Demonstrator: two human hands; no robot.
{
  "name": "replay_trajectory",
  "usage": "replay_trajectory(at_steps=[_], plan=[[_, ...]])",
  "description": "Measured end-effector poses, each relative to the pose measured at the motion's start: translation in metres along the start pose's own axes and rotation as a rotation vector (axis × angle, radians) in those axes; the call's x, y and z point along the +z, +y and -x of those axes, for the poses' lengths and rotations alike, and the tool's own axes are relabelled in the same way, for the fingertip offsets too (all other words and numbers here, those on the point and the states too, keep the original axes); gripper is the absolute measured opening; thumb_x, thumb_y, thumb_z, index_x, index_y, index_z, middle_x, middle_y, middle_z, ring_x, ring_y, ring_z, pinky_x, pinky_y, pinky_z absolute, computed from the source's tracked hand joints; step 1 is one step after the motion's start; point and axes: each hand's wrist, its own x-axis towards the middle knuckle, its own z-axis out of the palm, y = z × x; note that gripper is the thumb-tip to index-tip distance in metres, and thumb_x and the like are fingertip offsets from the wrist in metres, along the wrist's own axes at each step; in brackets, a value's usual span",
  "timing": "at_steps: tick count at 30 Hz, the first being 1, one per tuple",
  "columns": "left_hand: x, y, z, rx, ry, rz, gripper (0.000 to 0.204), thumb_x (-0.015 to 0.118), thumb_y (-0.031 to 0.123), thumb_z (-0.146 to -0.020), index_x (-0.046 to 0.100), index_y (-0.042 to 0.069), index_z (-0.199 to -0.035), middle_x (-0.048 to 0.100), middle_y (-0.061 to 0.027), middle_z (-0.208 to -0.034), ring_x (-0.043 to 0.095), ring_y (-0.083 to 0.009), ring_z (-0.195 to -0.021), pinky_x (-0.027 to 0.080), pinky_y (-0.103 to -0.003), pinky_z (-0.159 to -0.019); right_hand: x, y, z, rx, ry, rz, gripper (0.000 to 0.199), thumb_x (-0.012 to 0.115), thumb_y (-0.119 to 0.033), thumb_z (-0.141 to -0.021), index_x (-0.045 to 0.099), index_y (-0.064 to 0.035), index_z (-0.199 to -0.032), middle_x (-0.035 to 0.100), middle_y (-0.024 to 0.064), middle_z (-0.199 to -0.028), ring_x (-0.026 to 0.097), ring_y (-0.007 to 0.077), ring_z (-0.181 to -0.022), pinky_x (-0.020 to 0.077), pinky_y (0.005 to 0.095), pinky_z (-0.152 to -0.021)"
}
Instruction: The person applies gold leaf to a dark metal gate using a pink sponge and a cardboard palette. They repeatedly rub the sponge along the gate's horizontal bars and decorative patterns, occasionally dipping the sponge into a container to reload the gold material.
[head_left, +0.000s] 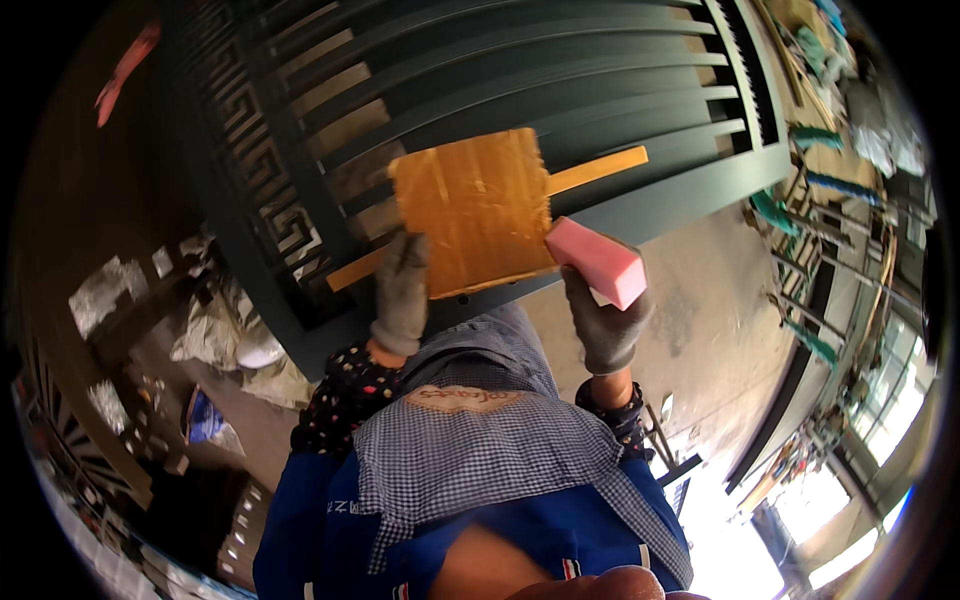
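Observation:
A gold-brown square sheet (475, 215) with ragged edges, perhaps cardboard, lies on a dark grey slatted metal panel (690, 205). A narrow strip (600, 170) of the same golden colour sticks out past it on both sides. My left hand (403, 290), in a grey glove, rests with fingers stretched out along the sheet's lower left edge, over the strip's left part. To the right of the sheet, my gloved right hand (610, 325) grips a pink foam block (600, 262). The block's far end is close to the sheet's right edge; I cannot tell whether they touch.
The panel has a cut-out key pattern (245, 125) on its left side. Crumpled plastic bags (225, 335) lie on the floor at left. Racks with green-wrapped supports (800, 215) stand at right. A reddish arm-like shape (125, 75) appears at upper left.

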Motion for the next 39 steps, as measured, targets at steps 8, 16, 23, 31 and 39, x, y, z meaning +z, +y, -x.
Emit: replay_trajectory(at_steps=[8, 16, 23, 31, 39], plan=[[0.031, -0.031, 0.018, 0.019, -0.072, 0.246, 0.038, 0.056, 0.026, -0.108, 0.057, -0.002, -0.135, 0.065, -0.0055, -0.124, 0.063, -0.0116, -0.11, 0.052, -0.027, -0.094, -0.011, 0.002, -0.008, -0.239, -0.172, 0.149, 0.036, 0.083, -0.009, -0.078, 0.068, -0.006, -0.11, 0.071, 0.0126, -0.106, 0.071, 0.0321, -0.091, 0.0576, 0.0377, -0.076], [0.058, -0.045, 0.031, 0.03, -0.02, 0.235, 0.04, 0.058, 0.03, -0.108, 0.06, 0.001, -0.134, 0.067, 0.0012, -0.115, 0.06, -0.0049, -0.102, 0.051, -0.022, -0.087, -0.017, 0.022, 0.002, -0.388, -0.246, 0.237, 0.041, 0.082, -0.012, -0.077, 0.065, -0.0081, -0.113, 0.069, 0.0119, -0.103, 0.07, 0.0344, -0.086, 0.0567, 0.041, -0.069], [0.059, -0.052, 0.043, 0.059, 0.057, 0.236, 0.041, 0.056, 0.03, -0.108, 0.058, 0.001, -0.136, 0.067, -0.0029, -0.12, 0.063, -0.0093, -0.106, 0.053, -0.025, -0.091, -0.032, 0.022, 0.008, -0.345, -0.312, 0.28, 0.043, 0.084, -0.012, -0.073, 0.067, -0.0094, -0.112, 0.069, 0.012, -0.103, 0.07, 0.0339, -0.089, 0.0568, 0.0417, -0.071], [0.047, -0.046, 0.05, 0.043, 0.107, 0.262, 0.04, 0.057, 0.03, -0.107, 0.058, 0.0, -0.135, 0.066, -0.0058, -0.125, 0.065, -0.0148, -0.111, 0.054, -0.028, -0.093, -0.027, 0.03, 0.028, -0.245, -0.406, -0.158, 0.039, 0.083, -0.009, -0.078, 0.069, -0.005, -0.114, 0.07, 0.0136, -0.101, 0.07, 0.0321, -0.089, 0.0555, 0.0355, -0.079], [-0.012, -0.027, 0.054, 0.071, 0.125, 0.302, 0.045, 0.061, 0.034, -0.105, 0.057, 0.0, -0.134, 0.065, -0.0063, -0.125, 0.064, -0.0157, -0.113, 0.054, -0.03, -0.097, -0.027, 0.038, 0.012, 0.301, -0.049, -0.753, 0.029, 0.074, -0.017, -0.095, 0.066, -0.0003, -0.117, 0.07, 0.0052, -0.104, 0.065, 0.0135, -0.091, 0.0528, 0.0299, -0.082]])
